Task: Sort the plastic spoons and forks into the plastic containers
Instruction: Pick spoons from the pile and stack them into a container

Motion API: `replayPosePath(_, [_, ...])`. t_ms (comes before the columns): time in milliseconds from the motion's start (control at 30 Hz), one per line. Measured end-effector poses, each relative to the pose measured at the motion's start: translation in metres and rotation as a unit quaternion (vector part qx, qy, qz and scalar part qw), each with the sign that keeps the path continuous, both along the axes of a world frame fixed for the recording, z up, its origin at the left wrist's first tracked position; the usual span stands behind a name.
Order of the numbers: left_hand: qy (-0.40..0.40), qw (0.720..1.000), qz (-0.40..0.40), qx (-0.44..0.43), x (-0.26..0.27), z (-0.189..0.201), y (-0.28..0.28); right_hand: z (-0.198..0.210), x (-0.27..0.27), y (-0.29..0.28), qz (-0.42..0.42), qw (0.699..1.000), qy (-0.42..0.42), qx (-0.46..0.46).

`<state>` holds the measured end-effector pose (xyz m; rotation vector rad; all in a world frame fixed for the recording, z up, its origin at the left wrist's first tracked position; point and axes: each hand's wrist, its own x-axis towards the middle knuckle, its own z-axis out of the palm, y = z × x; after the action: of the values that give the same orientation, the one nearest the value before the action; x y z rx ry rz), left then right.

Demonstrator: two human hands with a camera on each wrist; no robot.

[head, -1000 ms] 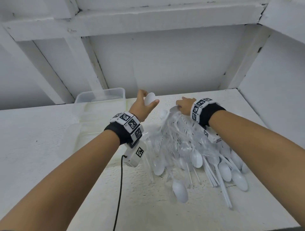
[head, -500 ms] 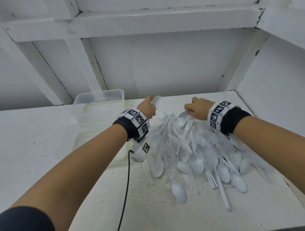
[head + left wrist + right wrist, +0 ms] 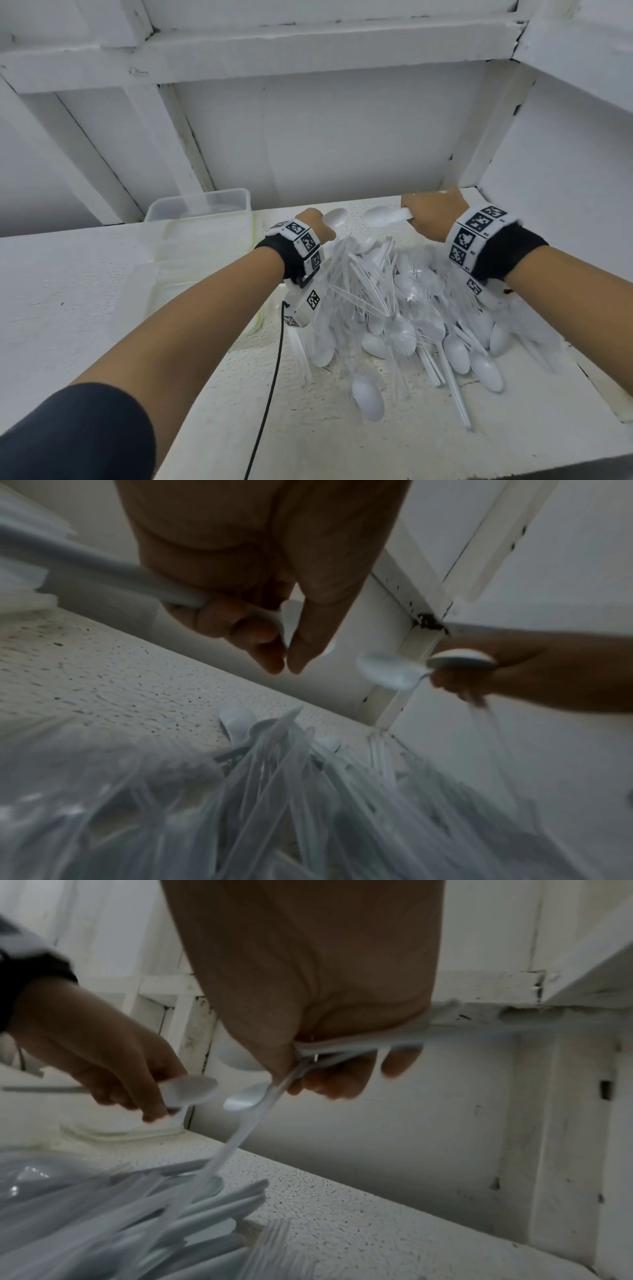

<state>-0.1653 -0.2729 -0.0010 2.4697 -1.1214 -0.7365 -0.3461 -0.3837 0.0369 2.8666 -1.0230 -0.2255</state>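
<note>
So far, little sorting can be judged done. At the far left of the desk (image 3: 85, 308) a stack of clear plastic containers (image 3: 202, 233) is seen against the back wall; whether any cutlery already lies inside cannot be told through the translucent walls. Just to their right, the left hand (image 3: 317, 228) is held above the near edge of the pile, its fingers curled round the handle of a white plastic spoon (image 3: 335, 217), whose bowl sticks out past the thumb. Below and between both wrists, the pile of white plastic spoons and forks (image 3: 411, 308) is spread thickly over the desk, with single spoons strewn at its front, so most of the work appears to remain. At the right, the right hand (image 3: 433, 216) is closed on the handles of what looks like more than one spoon (image 3: 380, 216), the bowls pointing toward the left hand. Neither hand's load has yet been brought over a container.
</note>
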Motion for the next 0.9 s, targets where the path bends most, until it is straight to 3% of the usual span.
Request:
replayPosePath(133, [-0.025,0.998,-0.029,0.053,-0.008,-0.010,-0.014,-0.007,-0.008,0.006,-0.058,0.971,-0.131,0.192])
replayPosePath(267, [-0.108,0.986,-0.102,0.072,-0.022,-0.015,-0.002,-0.009,-0.012,0.009,-0.097,0.902,-0.308,0.287])
replayPosePath(333, [-0.115,0.985,-0.102,0.082,-0.023,-0.018,-0.003,-0.010,-0.012,0.010,-0.106,0.871,-0.358,0.320])
replayPosePath(500, [-0.023,0.999,-0.041,0.015,-0.008,0.005,-0.017,-0.010,-0.007,0.012,-0.142,0.858,-0.357,0.340])
replayPosePath(600, [0.016,0.997,-0.011,-0.072,0.012,0.030,-0.008,-0.012,0.001,0.011,-0.154,0.875,-0.333,0.317])
replayPosePath(733, [0.004,0.994,0.002,-0.111,0.029,0.045,0.018,-0.010,0.022,0.014,-0.154,0.882,-0.317,0.313])
replayPosePath(900, [0.004,0.989,0.001,-0.145,0.023,0.037,0.038,-0.011,0.045,0.029,-0.119,0.879,-0.302,0.348])
